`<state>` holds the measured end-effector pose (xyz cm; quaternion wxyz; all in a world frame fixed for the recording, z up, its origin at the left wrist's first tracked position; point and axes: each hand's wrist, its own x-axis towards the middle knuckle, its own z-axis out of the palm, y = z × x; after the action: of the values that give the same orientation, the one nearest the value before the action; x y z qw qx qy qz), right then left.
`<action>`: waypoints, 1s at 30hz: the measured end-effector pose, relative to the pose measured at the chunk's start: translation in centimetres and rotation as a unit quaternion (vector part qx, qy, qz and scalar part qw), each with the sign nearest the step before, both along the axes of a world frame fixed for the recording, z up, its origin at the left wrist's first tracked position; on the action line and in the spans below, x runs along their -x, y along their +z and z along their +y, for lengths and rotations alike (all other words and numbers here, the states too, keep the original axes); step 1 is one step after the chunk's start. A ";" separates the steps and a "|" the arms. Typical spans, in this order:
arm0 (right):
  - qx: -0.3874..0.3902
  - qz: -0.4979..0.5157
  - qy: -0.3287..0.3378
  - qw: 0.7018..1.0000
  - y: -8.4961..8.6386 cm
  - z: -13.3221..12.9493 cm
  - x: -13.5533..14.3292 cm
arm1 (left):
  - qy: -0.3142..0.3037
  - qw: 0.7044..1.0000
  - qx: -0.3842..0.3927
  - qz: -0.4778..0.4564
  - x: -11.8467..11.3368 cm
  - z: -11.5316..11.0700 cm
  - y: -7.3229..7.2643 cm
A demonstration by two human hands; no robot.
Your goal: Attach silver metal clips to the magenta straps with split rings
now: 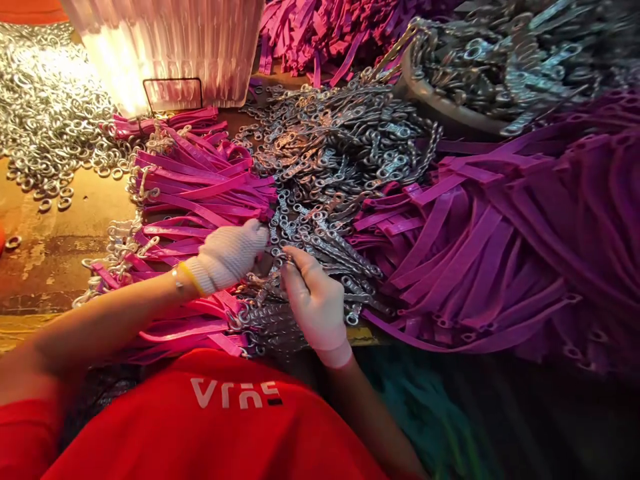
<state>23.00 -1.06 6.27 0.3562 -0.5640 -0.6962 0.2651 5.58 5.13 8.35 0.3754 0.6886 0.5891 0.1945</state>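
Observation:
My left hand (230,257), in a white knit glove with a yellow cuff, is closed with its fingers curled over the ends of pink straps (200,200). What it grips is hidden. Just right of it, my right hand (315,300) wears a smooth white glove. Its thumb and forefinger are pinched together at a small shiny piece too small to name. Short metal chain pieces with ring ends (345,147) lie in a heap beyond and around both hands. Several of the pink straps carry metal links at their left ends.
Loose metal rings (50,120) cover the far left of the worn table (55,260). A ribbed translucent lampshade-like cover (200,40) glows at the back. Purple straps (465,247) are piled at right, below a basin (445,103) heaped with metal pieces. More pink straps (320,33) lie behind.

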 end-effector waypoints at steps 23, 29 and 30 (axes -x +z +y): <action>-0.012 -0.342 0.229 0.911 3.0 -1.0 5.7 | 0.028 0.986 0.091 -0.140 6.8 -9.9 -0.7; 0.084 -0.356 0.262 0.893 3.2 -0.3 5.7 | 0.036 0.990 0.035 -0.130 6.7 -10.1 -1.1; 0.081 -0.368 0.268 0.887 3.0 -0.4 5.7 | 0.031 0.992 0.027 -0.122 6.6 -10.2 -1.3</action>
<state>17.27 -1.48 9.26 -0.0573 -0.4403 -0.8779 0.1793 -1.05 -5.11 7.08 0.4572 0.6302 0.5652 0.2727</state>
